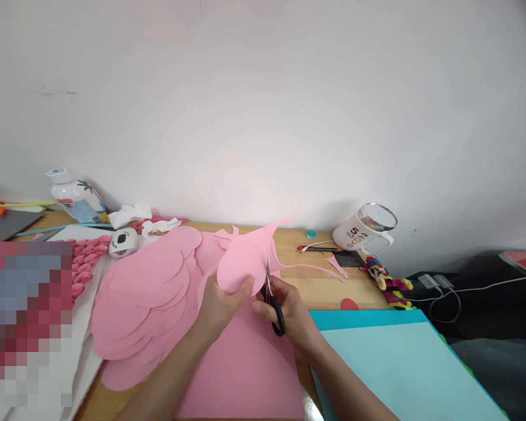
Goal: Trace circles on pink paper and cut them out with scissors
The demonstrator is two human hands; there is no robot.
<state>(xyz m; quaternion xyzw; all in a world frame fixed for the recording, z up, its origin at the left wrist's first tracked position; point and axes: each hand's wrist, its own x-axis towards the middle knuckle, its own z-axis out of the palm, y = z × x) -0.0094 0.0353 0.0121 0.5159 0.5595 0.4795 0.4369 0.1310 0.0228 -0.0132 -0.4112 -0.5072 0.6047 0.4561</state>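
The left hand (219,307) pinches a pink paper piece (245,260) by its lower edge and holds it up above the wooden table (324,286). The right hand (289,310) is closed around black scissors (272,298), whose blades stand in the paper's right edge. A pile of pink circles (144,298) lies just to the left.

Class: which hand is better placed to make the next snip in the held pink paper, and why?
Probably the right hand: it holds the scissors, blades at the pink paper; the left hand only grips that paper.
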